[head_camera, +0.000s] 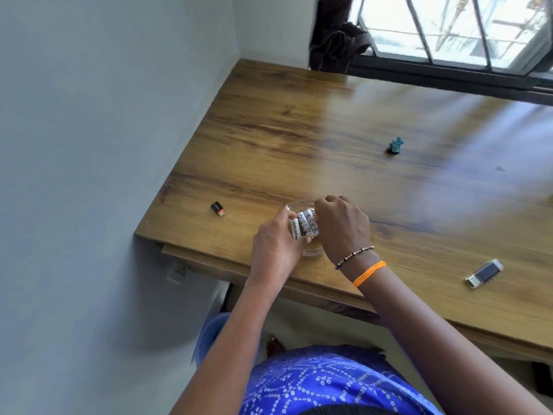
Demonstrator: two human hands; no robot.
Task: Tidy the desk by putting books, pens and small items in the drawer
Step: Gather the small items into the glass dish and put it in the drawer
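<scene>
I saw both hands at the desk's (344, 130) near edge: the left hand (273, 247) and right hand (341, 226) gripped a cluster of white batteries (303, 227) over a clear dish (314, 251). A black adapter (217, 208) lay near the left corner, a USB stick (484, 273) toward the right, and a teal clip (396, 145) mid-desk.

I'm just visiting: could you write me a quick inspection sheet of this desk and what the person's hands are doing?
Surface: wooden desk, bare in the middle.
Job's things: white batteries held over a clear dish; black-and-red adapter near the left edge; USB stick at right; small teal object farther back.
Clutter: nothing seen.
Hands: left hand and right hand both grip the batteries.
Cables: nothing seen.
Surroundings: grey wall at left; barred window behind; drawer under the desk's left corner.
</scene>
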